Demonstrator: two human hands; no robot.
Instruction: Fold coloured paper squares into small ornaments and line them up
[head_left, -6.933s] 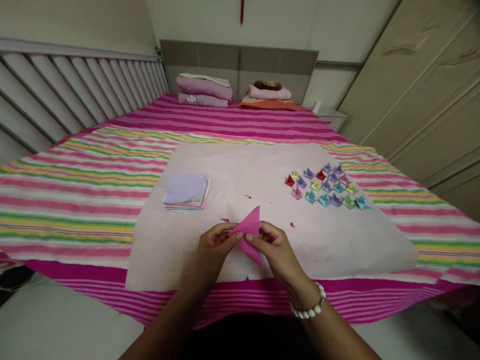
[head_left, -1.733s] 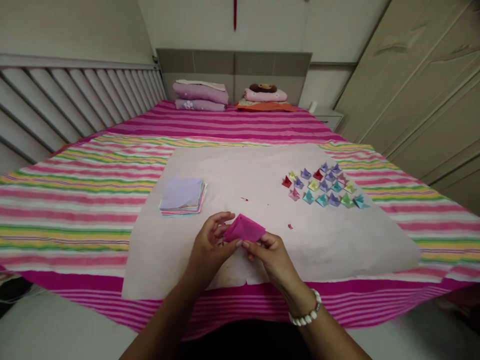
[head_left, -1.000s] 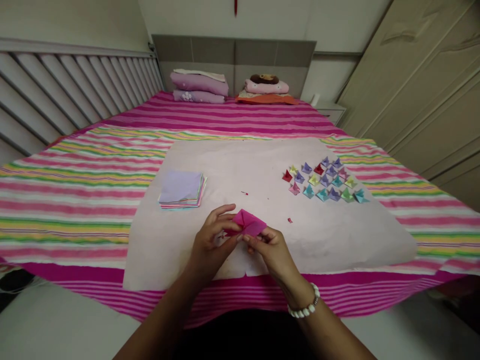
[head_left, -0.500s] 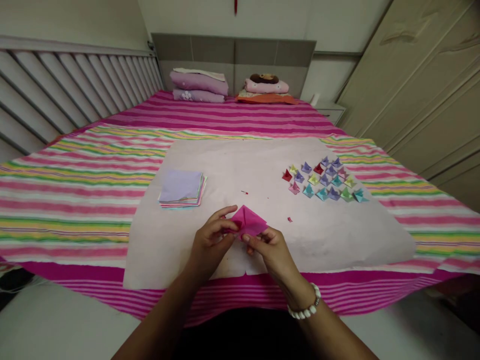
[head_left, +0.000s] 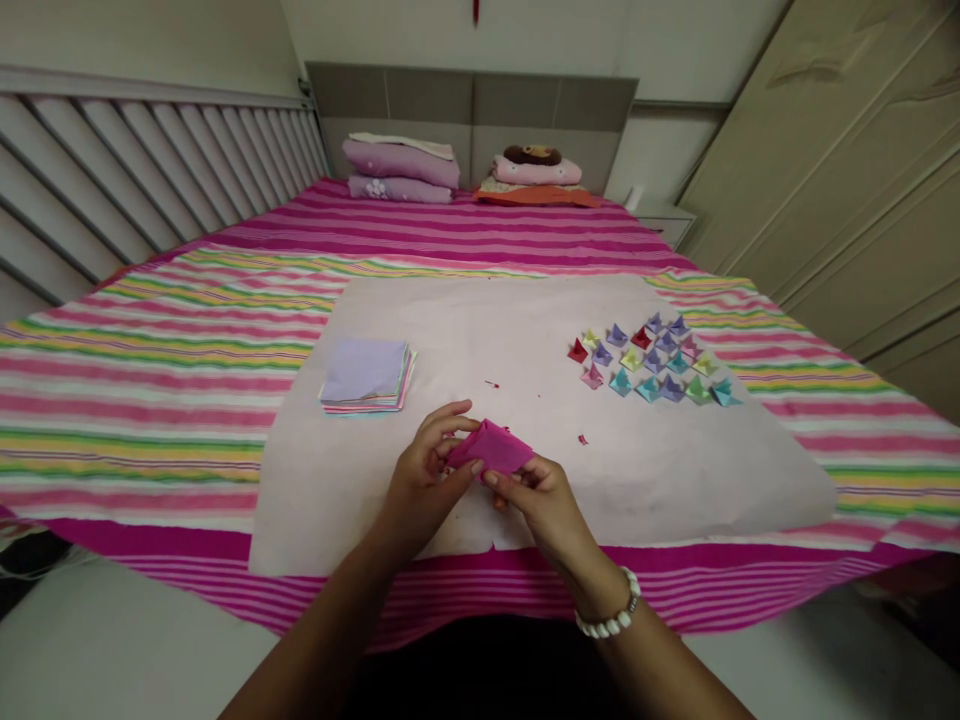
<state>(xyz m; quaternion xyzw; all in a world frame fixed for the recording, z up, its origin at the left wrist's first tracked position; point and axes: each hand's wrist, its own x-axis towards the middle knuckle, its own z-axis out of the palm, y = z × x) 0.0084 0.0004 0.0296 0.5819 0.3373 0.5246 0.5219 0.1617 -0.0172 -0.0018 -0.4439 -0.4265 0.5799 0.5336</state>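
Between my two hands is a bright pink sheet of origami paper, partly folded, held just above the white paper mat. My left hand pinches its left corner, thumb in front and fingers behind. On the lower right edge, my right hand grips the paper between thumb and fingers, with a white bead bracelet on that wrist. Small folded paper pieces in several colours stand in rows to the right. At the left lies a stack of square paper, lilac on top.
The mat lies on a bed with a striped cover. Small red scraps rest on the mat. Folded bedding is piled by the headboard. White rails line the left side, and a wardrobe stands right.
The pink paper's open upper flap has been folded over, so its front now looks flatter and lower. My left thumb has moved onto its front face.
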